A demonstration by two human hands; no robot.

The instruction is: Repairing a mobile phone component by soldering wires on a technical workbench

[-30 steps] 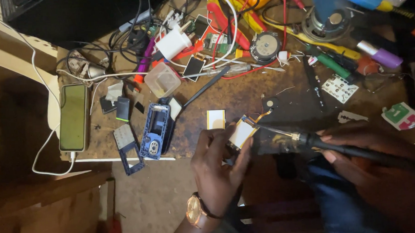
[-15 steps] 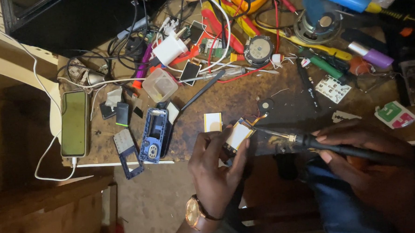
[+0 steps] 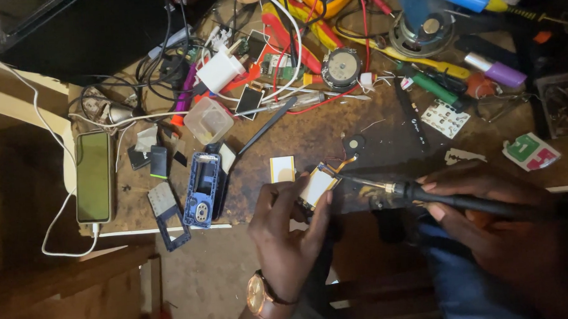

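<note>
My left hand (image 3: 287, 233) pinches a small phone circuit board with a pale screen module (image 3: 317, 185) at the bench's front edge. A thin orange ribbon runs from the board to a small round part (image 3: 354, 143). My right hand (image 3: 484, 214) grips a black soldering iron (image 3: 426, 193), its tip touching the board's right side. A small white square piece (image 3: 282, 169) lies just left of the board. An open blue phone shell (image 3: 203, 190) rests further left.
A smartphone (image 3: 94, 177) on a white cable lies at the left edge. Cables, a white charger plug (image 3: 219, 70), a clear plastic box (image 3: 209, 119), two round speakers (image 3: 341, 67), a keypad sheet (image 3: 445, 118) and screwdrivers crowd the back of the brown bench (image 3: 308, 136).
Both hands and the board stay almost in place. The view has shifted slightly, and the iron tip sits a little closer against the board.
</note>
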